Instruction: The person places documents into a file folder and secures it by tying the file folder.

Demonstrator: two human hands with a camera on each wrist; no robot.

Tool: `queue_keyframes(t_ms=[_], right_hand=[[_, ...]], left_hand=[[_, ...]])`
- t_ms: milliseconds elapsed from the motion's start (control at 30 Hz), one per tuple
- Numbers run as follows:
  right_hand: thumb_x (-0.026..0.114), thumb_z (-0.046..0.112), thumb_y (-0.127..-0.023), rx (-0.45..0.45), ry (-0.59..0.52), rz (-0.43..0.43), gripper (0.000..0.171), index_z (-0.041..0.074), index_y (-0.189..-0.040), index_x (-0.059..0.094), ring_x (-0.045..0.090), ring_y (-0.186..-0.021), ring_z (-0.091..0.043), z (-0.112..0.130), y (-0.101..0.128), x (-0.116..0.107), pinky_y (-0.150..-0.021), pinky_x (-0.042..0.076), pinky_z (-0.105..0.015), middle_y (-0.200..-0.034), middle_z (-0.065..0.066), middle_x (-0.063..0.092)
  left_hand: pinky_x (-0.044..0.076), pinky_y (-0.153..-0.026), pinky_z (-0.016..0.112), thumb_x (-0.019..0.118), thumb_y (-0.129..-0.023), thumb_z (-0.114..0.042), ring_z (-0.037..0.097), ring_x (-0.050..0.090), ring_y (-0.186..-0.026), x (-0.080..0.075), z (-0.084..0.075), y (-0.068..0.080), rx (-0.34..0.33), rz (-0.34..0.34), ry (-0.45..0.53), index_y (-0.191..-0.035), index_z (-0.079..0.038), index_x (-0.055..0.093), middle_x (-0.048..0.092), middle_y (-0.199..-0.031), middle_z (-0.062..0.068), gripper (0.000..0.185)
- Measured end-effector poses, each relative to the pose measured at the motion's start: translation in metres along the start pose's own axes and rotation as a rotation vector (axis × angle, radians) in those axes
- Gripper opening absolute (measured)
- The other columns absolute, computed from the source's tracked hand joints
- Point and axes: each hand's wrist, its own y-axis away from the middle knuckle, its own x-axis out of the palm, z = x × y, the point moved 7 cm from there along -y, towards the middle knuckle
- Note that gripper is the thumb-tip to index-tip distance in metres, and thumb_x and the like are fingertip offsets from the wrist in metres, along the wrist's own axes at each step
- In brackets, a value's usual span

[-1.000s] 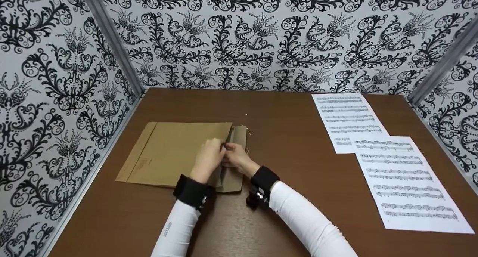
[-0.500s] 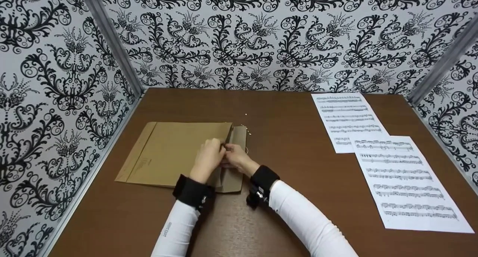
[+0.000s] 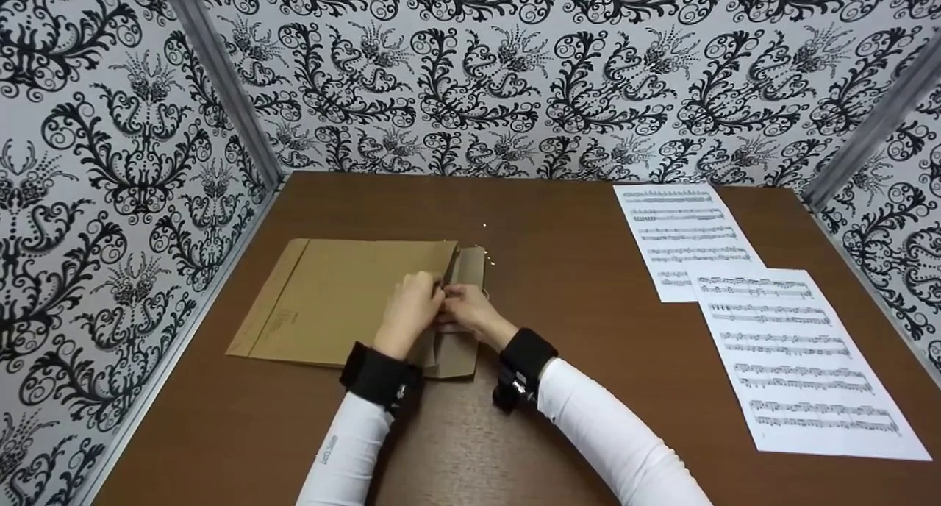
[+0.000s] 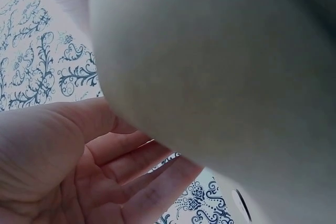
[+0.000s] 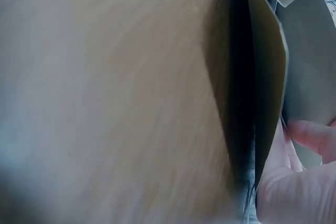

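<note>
Left hand [image 3: 409, 309] and right hand [image 3: 470, 313] pinch the envelope [image 3: 345, 300] flap, fingertips hidden.

Two bare hands, left hand [image 3: 406, 311] and right hand [image 3: 470, 311]. White long sleeves [image 3: 610, 440], small grey print on left one. Black wrist straps [image 3: 378, 377]; right strap carries small black camera unit.

I see a matt brown paper envelope [image 3: 345, 300] with a stiff, creased flap [image 3: 467, 271], lying on a smooth dark wood-grain tabletop [image 3: 573, 271]. The printed music sheets [image 3: 794, 344] look like plain white paper, slightly sheened.
</note>
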Motion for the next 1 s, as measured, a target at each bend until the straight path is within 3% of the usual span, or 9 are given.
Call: queue_keyframes(t_ms=[233, 533, 667, 867, 1000], right_hand=[[0.055, 0.004, -0.102, -0.011, 0.023, -0.015, 0.035, -0.006, -0.135, 0.061, 0.079, -0.089, -0.024, 0.0, 0.008, -0.007, -0.077, 0.065, -0.032, -0.119, -0.028, 0.072], [0.054, 0.001, -0.102, -0.046, 0.053, 0.023, 0.035, -0.01, -0.135, 0.059, 0.073, -0.072, -0.011, 0.005, 0.023, -0.01, -0.071, 0.064, -0.027, -0.122, -0.032, 0.07], [0.054, 0.0, -0.102, -0.053, 0.06, 0.033, 0.034, -0.011, -0.133, 0.059, 0.073, -0.07, -0.01, 0.006, 0.028, -0.015, -0.068, 0.063, -0.025, -0.121, -0.033, 0.07], [0.051, -0.001, -0.102, -0.079, 0.078, 0.045, 0.032, -0.011, -0.132, 0.059, 0.075, -0.072, -0.011, 0.009, 0.039, -0.023, -0.068, 0.062, -0.022, -0.12, -0.033, 0.07], [0.051, -0.001, -0.103, -0.106, 0.08, 0.062, 0.031, -0.013, -0.131, 0.058, 0.075, -0.074, -0.01, 0.01, 0.044, -0.03, -0.069, 0.063, -0.022, -0.12, -0.033, 0.07]], left_hand=[[0.059, -0.079, 0.051, 0.061, -0.098, -0.007, 0.04, 0.075, -0.096, 0.002, 0.001, 0.0, -0.009, 0.004, -0.005, -0.11, 0.001, 0.076, 0.078, -0.105, 0.02, 0.021], [0.058, -0.077, 0.052, 0.061, -0.097, -0.007, 0.04, 0.074, -0.096, 0.009, 0.005, -0.004, -0.019, 0.015, -0.033, -0.105, 0.0, 0.077, 0.078, -0.103, 0.02, 0.019], [0.059, -0.078, 0.051, 0.062, -0.097, -0.009, 0.041, 0.074, -0.097, 0.012, 0.005, -0.003, -0.033, 0.02, -0.05, -0.111, -0.001, 0.076, 0.078, -0.105, 0.02, 0.021], [0.058, -0.073, 0.053, 0.063, -0.095, -0.008, 0.042, 0.074, -0.092, 0.014, 0.004, -0.002, -0.012, -0.007, -0.088, -0.092, -0.002, 0.073, 0.077, -0.097, 0.021, 0.013], [0.059, -0.071, 0.053, 0.063, -0.095, -0.008, 0.043, 0.074, -0.09, 0.016, 0.004, -0.001, -0.006, -0.014, -0.108, -0.091, -0.001, 0.073, 0.077, -0.096, 0.023, 0.012]])
